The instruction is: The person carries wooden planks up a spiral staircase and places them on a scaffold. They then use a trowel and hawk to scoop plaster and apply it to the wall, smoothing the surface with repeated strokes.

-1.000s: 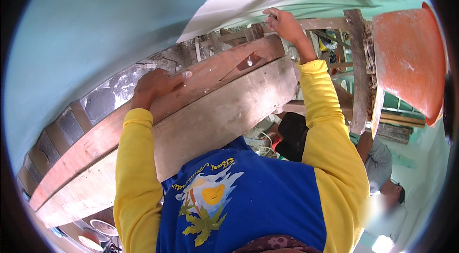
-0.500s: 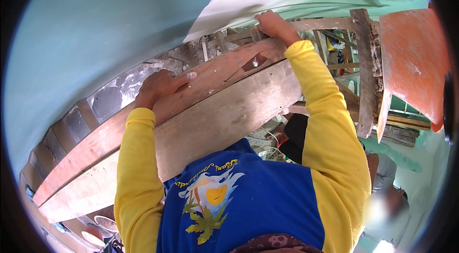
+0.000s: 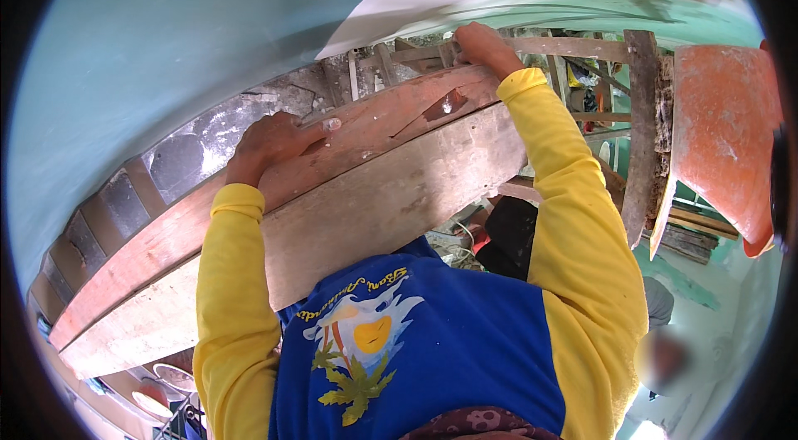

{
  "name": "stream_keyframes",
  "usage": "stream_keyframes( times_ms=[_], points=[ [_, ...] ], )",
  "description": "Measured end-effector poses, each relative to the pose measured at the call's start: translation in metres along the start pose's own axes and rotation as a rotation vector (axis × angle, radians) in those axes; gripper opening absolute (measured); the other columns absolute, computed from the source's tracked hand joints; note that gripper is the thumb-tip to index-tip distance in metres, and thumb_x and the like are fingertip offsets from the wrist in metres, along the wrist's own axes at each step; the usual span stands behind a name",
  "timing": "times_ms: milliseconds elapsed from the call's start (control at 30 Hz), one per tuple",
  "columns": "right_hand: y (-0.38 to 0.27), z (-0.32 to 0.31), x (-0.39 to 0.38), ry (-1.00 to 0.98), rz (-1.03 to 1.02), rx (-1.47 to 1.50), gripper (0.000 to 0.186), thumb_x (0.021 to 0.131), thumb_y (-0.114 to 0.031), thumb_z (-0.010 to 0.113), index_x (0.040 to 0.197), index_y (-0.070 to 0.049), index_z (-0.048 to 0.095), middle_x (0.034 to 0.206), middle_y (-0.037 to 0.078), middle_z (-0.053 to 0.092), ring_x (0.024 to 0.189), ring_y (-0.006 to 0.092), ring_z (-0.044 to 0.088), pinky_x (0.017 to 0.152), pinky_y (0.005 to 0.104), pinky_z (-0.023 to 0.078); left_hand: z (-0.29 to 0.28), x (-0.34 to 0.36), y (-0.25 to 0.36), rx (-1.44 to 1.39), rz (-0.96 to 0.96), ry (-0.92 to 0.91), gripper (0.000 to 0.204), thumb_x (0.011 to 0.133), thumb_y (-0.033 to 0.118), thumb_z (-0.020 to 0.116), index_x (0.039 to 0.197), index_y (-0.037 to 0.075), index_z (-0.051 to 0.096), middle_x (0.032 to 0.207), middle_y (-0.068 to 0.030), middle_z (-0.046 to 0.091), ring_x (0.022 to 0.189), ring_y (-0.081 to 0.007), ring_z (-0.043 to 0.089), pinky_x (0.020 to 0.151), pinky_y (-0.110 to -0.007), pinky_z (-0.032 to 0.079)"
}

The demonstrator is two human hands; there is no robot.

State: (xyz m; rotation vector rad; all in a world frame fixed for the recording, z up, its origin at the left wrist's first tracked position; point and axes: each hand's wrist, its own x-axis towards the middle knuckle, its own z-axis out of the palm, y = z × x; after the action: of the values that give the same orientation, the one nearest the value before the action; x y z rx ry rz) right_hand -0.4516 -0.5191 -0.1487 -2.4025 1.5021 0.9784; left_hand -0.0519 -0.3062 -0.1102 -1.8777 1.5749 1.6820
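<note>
A long reddish wooden plank (image 3: 366,128) runs from lower left to upper right across the middle. Against its near side lies a paler, wider board (image 3: 374,186), close to my chest. My left hand (image 3: 270,145) holds the reddish plank, its thumb along the face and its fingers bent over the far edge. A pale spot shows at the thumb's tip. Farther right, my right hand (image 3: 486,49) is closed at the plank's far edge, beside a wooden crosspiece; what its fingers grip is hidden. A torn, dark patch (image 3: 445,106) marks the plank between my hands.
A blue-green wall (image 3: 191,32) rises beyond the plank. A wooden frame with an upright post (image 3: 640,140) stands at right, next to an orange panel (image 3: 723,140). A partly visible person (image 3: 661,303) is at lower right. Round pale bowls (image 3: 170,378) sit at lower left.
My right hand's outstretched finger has curled in. My left hand keeps its hold on the plank. The view has shifted slightly, and the orange panel appears lower.
</note>
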Motion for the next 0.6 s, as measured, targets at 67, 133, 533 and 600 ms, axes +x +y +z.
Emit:
stream_keyframes(
  times_ms=[67,133,533,600],
  points=[
    [0.001,0.003,0.0,0.026,-0.022,-0.015,0.033,0.075,-0.025,0.091,0.096,-0.004,0.078,0.098,0.023,0.076,0.098,0.0432,0.072,0.088,0.0514,0.058,0.002,0.002,-0.002,0.001,0.0,0.012,0.086,0.076,0.089,0.061,0.084,0.006,0.081,0.095,-0.0265,0.076,0.096,-0.0417,0.072,0.092,-0.05,0.053],
    [0.003,0.005,0.002,0.042,-0.037,-0.038,0.029,0.077,-0.023,0.089,0.096,-0.004,0.078,0.098,0.023,0.076,0.098,0.0432,0.072,0.088,0.0513,0.058,0.005,0.005,-0.007,0.002,0.004,0.025,0.087,0.076,0.089,0.06,0.083,0.005,0.08,0.094,-0.0268,0.076,0.096,-0.0419,0.072,0.092,-0.05,0.053],
    [-0.07,-0.026,-0.101,0.843,-0.038,0.397,0.043,0.102,-0.031,0.067,0.139,-0.01,0.065,0.123,0.019,0.072,0.11,0.0387,0.069,0.096,0.051,0.054,0.008,0.005,-0.003,0.116,0.003,0.075,0.093,0.083,0.087,0.056,0.093,-0.002,0.08,0.101,-0.0293,0.076,0.101,-0.0456,0.072,0.094,-0.052,0.054],
    [-0.119,-0.01,-0.145,0.947,-0.074,0.493,0.041,0.098,-0.027,0.071,0.135,-0.01,0.067,0.115,0.017,0.073,0.107,0.036,0.068,0.095,0.0502,0.054,0.012,0.001,-0.001,0.138,0.015,0.159,0.093,0.084,0.087,0.054,0.093,-0.003,0.08,0.102,-0.0299,0.075,0.103,-0.0459,0.071,0.095,-0.052,0.053]
  ],
)
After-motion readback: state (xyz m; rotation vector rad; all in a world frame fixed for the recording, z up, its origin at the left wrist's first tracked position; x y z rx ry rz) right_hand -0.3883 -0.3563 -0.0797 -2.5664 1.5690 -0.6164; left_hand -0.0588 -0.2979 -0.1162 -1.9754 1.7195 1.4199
